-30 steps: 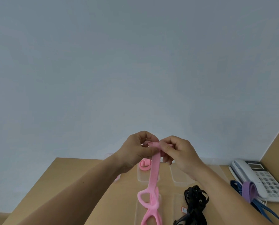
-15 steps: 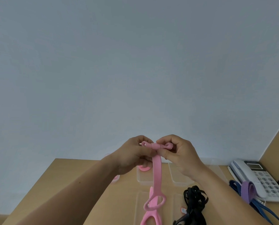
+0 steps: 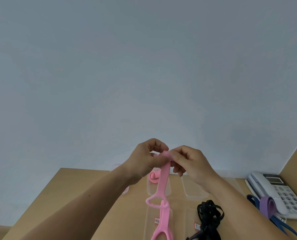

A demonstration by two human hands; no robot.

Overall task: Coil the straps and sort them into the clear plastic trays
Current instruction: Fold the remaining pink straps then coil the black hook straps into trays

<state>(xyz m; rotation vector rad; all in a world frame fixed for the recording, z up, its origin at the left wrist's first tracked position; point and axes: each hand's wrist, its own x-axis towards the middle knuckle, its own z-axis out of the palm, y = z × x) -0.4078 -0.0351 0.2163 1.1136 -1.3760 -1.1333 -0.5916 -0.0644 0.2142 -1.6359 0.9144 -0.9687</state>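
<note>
Bright, soft and even all over. Greyer toward the top of the wall (image 3: 144, 58), paler lower down. Smudgy around the left hand (image 3: 147, 158), the right hand (image 3: 192, 161) and the top of the pink strap (image 3: 164, 181) pinched between them. Stretched and slanted at the sides, seen in the desk (image 3: 64, 179) edge and the phone (image 3: 274, 193). A little washed out and grainy.

Two hands (image 3: 144, 161) (image 3: 192, 161), at least two pink straps (image 3: 163, 184) (image 3: 153, 178), one black bundle (image 3: 210, 215), one telephone (image 3: 272, 189).
</note>
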